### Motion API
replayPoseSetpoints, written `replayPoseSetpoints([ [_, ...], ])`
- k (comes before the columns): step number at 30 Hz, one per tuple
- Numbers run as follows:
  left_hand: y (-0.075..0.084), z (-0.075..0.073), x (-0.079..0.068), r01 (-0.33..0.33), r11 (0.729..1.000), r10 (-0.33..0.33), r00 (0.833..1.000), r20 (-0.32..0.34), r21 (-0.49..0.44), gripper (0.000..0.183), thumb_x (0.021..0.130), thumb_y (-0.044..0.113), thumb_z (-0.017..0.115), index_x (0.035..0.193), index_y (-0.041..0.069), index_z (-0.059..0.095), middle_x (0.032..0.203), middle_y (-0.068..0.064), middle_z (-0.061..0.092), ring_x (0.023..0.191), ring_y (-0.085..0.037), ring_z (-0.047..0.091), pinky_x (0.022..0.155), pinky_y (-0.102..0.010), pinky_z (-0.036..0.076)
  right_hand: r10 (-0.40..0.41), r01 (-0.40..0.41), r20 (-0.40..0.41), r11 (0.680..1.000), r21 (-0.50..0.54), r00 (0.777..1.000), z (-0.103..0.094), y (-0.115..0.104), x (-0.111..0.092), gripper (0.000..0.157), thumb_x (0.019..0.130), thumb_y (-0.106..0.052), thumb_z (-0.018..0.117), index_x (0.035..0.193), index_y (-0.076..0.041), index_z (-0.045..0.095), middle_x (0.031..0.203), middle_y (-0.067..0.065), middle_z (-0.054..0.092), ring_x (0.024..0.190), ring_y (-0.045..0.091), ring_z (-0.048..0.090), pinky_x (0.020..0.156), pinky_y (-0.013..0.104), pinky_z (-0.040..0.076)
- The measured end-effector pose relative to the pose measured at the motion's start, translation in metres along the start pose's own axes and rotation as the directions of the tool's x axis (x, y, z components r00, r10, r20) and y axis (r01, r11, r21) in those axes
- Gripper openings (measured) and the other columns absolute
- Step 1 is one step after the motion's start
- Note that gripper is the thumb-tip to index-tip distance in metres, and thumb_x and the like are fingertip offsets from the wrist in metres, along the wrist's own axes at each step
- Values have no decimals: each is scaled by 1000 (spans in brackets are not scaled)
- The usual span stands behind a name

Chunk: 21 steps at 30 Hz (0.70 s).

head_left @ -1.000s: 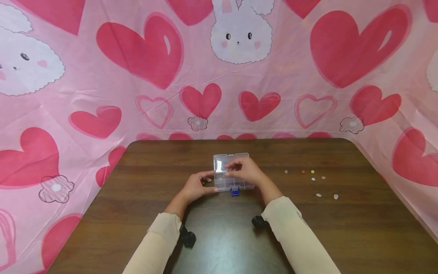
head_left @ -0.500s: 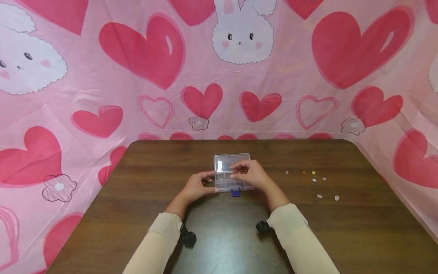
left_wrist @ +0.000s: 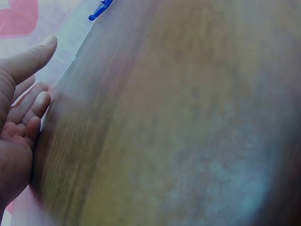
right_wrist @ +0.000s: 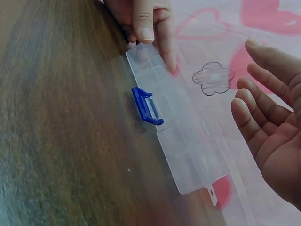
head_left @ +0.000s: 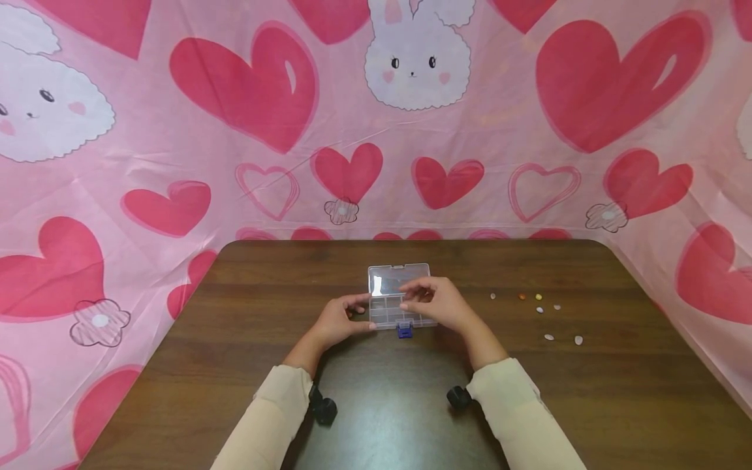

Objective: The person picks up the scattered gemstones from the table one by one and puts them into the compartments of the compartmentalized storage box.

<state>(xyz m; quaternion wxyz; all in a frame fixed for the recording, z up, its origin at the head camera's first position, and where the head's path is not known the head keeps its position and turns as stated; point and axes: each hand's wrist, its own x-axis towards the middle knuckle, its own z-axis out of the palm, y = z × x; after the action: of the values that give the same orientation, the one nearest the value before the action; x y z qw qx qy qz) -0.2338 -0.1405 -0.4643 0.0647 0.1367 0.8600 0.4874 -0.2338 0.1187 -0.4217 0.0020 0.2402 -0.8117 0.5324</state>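
A clear plastic compartment box (head_left: 384,313) with a blue latch (head_left: 405,331) on its front lies on the wooden table, its see-through lid (head_left: 384,281) open towards the back. My left hand (head_left: 336,320) holds the box's left end, thumb at the front corner and index finger farther back along the side. Over the right part of the box is my right hand (head_left: 437,301), fingers loosely bent and thumb apart from them. The right wrist view shows nothing between the fingers of this right hand (right_wrist: 277,122). The hand overlaps several of the compartments in the head view.
Several small pebbles lie on the table to the right of the box, among them an orange pebble (head_left: 521,296), a yellow pebble (head_left: 538,297) and a white pebble (head_left: 578,340). A pink cloth (head_left: 446,130) with hearts and rabbits hangs behind the table (head_left: 376,418).
My right hand has drawn back a little to the right over the box, its fingers spreading apart. My left hand stays at the box's left end.
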Motion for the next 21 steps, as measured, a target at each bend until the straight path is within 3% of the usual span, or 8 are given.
replayPoseSetpoints([
  [13, -1, 0, -2, 7, 1000, -7, 1000, 1, -18, 61, 74, 23, 87, 130, 14, 64, 114, 0, 66, 102, -18, 58, 94, -43, 44, -1, 2, -46, 1000, 13, 999, -8, -7, -13, 33, 78, -6, 82, 108, 3, 71, 96, 21, 65, 82, 24, 59, 71, 31, 51],
  [21, -2, 1, 0, -6, 1000, 6, 1000, -3, -13, 60, 74, 22, 87, 129, 11, 64, 112, -1, 67, 101, -18, 59, 93, -43, 44, -48, 50, -61, 999, 20, 997, -18, -32, -27, 29, 78, 2, 79, 105, 5, 70, 96, 26, 64, 81, 29, 60, 70, 30, 52],
])
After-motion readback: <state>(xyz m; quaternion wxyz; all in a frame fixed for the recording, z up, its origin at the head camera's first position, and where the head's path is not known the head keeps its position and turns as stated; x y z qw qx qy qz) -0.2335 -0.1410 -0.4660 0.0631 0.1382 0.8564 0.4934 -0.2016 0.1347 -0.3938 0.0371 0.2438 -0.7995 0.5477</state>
